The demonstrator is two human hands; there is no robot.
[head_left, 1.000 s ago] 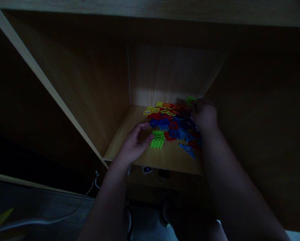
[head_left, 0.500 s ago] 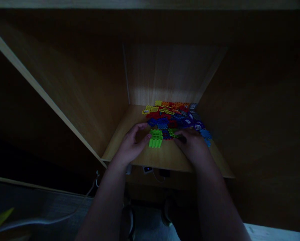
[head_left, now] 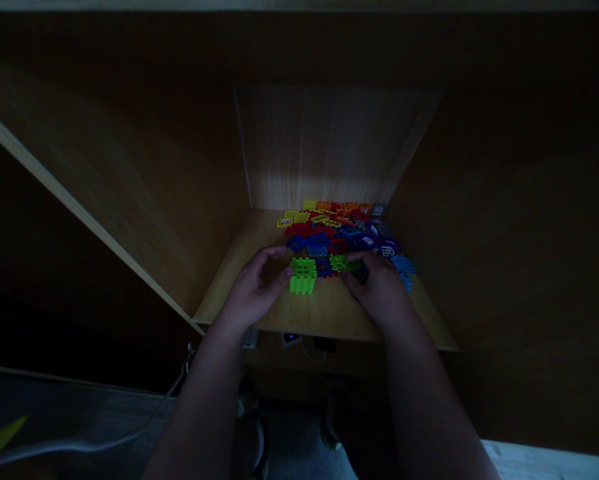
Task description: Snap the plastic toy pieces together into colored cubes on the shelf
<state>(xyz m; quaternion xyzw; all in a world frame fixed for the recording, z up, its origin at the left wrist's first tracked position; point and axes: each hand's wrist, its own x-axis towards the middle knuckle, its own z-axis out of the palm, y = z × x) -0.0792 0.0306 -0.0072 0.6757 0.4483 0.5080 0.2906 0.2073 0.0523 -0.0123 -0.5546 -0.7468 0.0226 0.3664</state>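
Observation:
A heap of flat, toothed plastic tiles (head_left: pixel 347 233) in yellow, red, blue, orange and purple lies at the back of a wooden shelf (head_left: pixel 324 310). In front of it stands a small green block of joined tiles (head_left: pixel 302 275). My left hand (head_left: pixel 253 291) curls round the block's left side, fingertips touching it. My right hand (head_left: pixel 377 288) pinches a single green tile (head_left: pixel 343 263) just right of the block, a small gap between the two.
The shelf sits in a dim wooden compartment with a left wall (head_left: pixel 169 193), a back panel (head_left: pixel 324 147) and a dark right wall (head_left: pixel 504 220). Below the shelf's front edge are a small lit device (head_left: pixel 290 338) and cables (head_left: pixel 189 363).
My right hand came back from the far right of the heap with a green tile and brought it close to the green block. My left hand has stayed on the block.

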